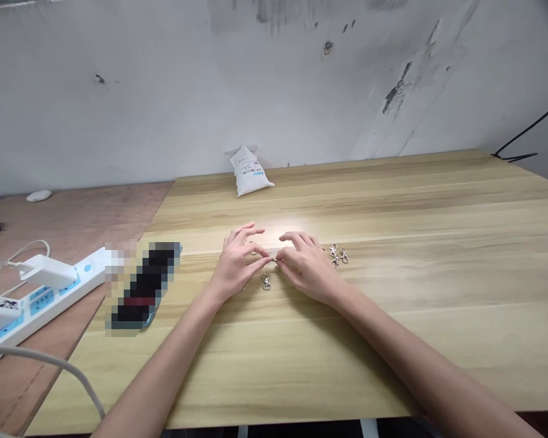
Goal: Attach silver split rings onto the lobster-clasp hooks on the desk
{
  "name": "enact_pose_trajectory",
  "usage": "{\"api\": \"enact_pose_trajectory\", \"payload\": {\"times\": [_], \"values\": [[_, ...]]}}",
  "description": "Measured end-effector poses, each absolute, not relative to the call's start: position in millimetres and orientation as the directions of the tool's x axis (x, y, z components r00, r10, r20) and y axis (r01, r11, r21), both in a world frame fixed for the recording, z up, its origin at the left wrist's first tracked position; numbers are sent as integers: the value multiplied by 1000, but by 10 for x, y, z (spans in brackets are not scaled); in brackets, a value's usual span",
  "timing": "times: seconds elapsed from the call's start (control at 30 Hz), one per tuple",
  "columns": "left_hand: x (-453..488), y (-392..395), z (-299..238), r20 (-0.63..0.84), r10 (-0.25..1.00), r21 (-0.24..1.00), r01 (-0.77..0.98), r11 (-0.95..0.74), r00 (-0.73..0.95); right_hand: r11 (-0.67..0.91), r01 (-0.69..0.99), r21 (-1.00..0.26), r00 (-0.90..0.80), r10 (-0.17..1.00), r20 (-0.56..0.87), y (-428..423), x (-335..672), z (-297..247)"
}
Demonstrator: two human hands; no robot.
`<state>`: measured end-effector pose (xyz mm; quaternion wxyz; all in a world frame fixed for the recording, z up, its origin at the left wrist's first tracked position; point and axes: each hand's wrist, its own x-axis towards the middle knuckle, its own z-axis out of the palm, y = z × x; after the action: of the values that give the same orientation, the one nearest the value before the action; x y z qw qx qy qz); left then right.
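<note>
Between the fingertips of both hands is a small silver metal piece (274,260), too small to make out fully. My left hand (234,263) pinches it from the left with thumb and index finger, the other fingers lifted. From the right, my right hand (307,264) pinches it, its palm turned down. Just below the hands lies a metal clasp with a ring (266,281) on the wooden tabletop. Several silver swivel clasps (335,255) are scattered beside my right hand. More small metal bits are partly hidden behind the left fingers.
A white plastic packet (249,173) with a printed label stands near the wall. To the left lies a phone (146,286), blurred out. A white power strip (43,298) with plugged-in chargers rests on the brown surface (105,213), and a pale cable (80,372) loops in front.
</note>
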<state>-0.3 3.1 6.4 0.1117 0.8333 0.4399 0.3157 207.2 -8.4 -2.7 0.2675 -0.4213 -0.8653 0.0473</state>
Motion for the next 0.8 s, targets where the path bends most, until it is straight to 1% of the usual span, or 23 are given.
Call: {"api": "enact_pose_trajectory", "payload": {"times": [0.2,0.37,0.5,0.6,0.7,0.8], "values": [[-24,47,40,421,807,442,683,-582,415,627,719,-299,-449,748,490,-74,2084,-56],[-32,52,25,404,805,451,671,-589,435,614,736,-284,-449,757,475,-60,2089,-78],[-9,34,43,380,802,494,632,-598,462,575,754,-317,-427,796,428,-55,2090,-103],[14,16,64,383,812,539,608,-583,440,541,776,-325,-400,820,408,-57,2089,-116],[39,-3,82,415,822,570,592,-569,390,553,772,-313,-421,814,400,-77,2064,-114],[67,-23,92,410,833,602,575,-554,373,566,752,-337,-423,807,413,-113,2002,-108]]}}
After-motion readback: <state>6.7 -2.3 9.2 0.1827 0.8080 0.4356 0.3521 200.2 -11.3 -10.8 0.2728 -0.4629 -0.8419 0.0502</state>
